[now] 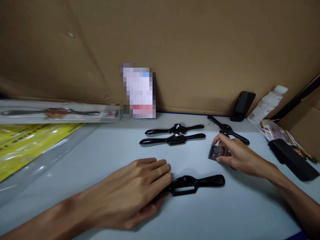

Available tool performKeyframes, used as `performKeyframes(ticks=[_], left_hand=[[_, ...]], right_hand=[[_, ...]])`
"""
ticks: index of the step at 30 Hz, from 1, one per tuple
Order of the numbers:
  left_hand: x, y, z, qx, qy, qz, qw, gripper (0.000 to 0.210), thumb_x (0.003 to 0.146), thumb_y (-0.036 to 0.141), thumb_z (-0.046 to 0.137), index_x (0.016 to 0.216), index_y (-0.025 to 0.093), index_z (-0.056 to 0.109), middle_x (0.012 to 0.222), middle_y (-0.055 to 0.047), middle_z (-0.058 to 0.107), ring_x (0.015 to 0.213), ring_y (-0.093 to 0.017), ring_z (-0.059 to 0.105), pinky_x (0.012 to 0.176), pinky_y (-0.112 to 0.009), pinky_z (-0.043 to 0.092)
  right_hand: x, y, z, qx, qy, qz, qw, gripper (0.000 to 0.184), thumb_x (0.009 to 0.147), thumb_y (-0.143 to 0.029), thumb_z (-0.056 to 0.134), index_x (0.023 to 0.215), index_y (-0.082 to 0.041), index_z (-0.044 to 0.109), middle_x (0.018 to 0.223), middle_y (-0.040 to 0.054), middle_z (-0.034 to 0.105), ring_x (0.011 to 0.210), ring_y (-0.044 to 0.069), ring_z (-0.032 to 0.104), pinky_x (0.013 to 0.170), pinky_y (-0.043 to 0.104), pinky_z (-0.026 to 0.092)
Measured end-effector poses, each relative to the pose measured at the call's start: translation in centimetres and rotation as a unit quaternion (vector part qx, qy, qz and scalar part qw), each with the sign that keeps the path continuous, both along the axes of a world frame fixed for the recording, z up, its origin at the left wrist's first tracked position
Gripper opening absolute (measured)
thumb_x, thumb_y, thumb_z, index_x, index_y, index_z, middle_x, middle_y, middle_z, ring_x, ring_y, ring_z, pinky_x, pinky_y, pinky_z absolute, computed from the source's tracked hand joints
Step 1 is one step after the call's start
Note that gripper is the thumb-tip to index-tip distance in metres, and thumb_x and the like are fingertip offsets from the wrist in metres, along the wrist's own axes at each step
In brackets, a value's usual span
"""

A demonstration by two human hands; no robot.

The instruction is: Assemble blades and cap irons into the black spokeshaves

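My left hand [140, 188] is closed around one handle of a black spokeshave [185, 181]. The spokeshave's frame and other handle stick out to the right, low over the table or resting on it, and its blade slot is bare. In my right hand [233, 153], a small shiny metal spokeshave blade [215, 152] is pinched between thumb and fingers. Two more black spokeshaves, one [175, 129] behind the other [172, 139], lie side by side with silver screws on them. Another black spokeshave [226, 129] lies slanted just beyond my right hand.
Small silver screws [210, 124] lie near the slanted spokeshave. A packaged spokeshave [57, 113] and yellow plastic packaging [32, 146] are at left. A blurred-out card [140, 93] leans on the cardboard wall [187, 50]. On the right are a phone-like black object [242, 106], bottle [267, 103] and black case [292, 160].
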State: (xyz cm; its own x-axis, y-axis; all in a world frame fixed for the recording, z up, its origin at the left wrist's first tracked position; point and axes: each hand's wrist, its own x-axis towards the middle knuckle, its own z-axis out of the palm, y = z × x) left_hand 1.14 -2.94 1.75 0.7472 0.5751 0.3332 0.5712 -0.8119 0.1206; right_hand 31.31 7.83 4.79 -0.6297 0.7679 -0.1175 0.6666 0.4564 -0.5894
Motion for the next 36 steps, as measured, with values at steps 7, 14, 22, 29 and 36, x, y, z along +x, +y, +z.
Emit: performKeyframes(ticks=[7,14,22,29,36], left_hand=[[0.4,-0.2,-0.3,0.017,-0.037,-0.011,0.999,0.02,0.102,0.009,0.045,0.092,0.019,0.06,0.08,-0.003,0.064,0.069,-0.02,0.056,0.064,-0.035,0.045],[0.4,0.1,-0.8,0.053,-0.008,-0.001,0.999,0.022,0.108,0.018,0.049,0.09,0.018,0.063,0.081,-0.003,0.063,0.069,-0.02,0.054,0.062,-0.035,0.042],[0.8,-0.5,-1.0,0.105,-0.002,-0.018,0.994,0.04,0.112,0.011,0.032,0.087,0.015,0.063,0.077,-0.002,0.061,0.066,-0.019,0.05,0.06,-0.035,0.037],[1.0,-0.3,-1.3,0.081,-0.005,-0.002,0.997,0.029,0.109,0.013,0.042,0.087,0.017,0.061,0.08,-0.003,0.063,0.068,-0.02,0.053,0.059,-0.036,0.039],[0.6,-0.2,-1.1,-0.05,-0.039,0.025,0.998,0.013,0.103,0.02,0.05,0.093,0.02,0.058,0.083,-0.002,0.062,0.071,-0.021,0.056,0.064,-0.034,0.042]], right_hand=[[-1.9,-3.0,0.3,-0.057,0.221,-0.032,0.973,0.023,0.088,-0.02,0.064,0.11,-0.023,0.06,0.088,-0.0005,0.062,0.067,0.013,0.064,0.052,0.025,0.049],[-3.8,-5.3,-1.6,-0.219,0.306,-0.048,0.925,0.021,0.085,-0.026,0.069,0.105,-0.021,0.068,0.085,-0.0001,0.059,0.065,0.013,0.064,0.045,0.022,0.051],[-4.2,-5.4,-1.9,-0.066,0.214,-0.026,0.974,0.011,0.088,-0.013,0.068,0.091,-0.02,0.075,0.082,0.0008,0.071,0.073,0.014,0.061,0.067,0.029,0.049],[-4.4,-5.6,-2.0,-0.037,0.168,0.019,0.985,0.019,0.091,-0.008,0.065,0.093,-0.022,0.078,0.089,0.0021,0.074,0.085,0.018,0.064,0.079,0.034,0.049],[-4.6,-5.7,-2.1,-0.04,0.153,0.02,0.987,0.018,0.089,-0.009,0.062,0.093,-0.021,0.075,0.089,0.0017,0.073,0.076,0.016,0.061,0.07,0.03,0.046]])
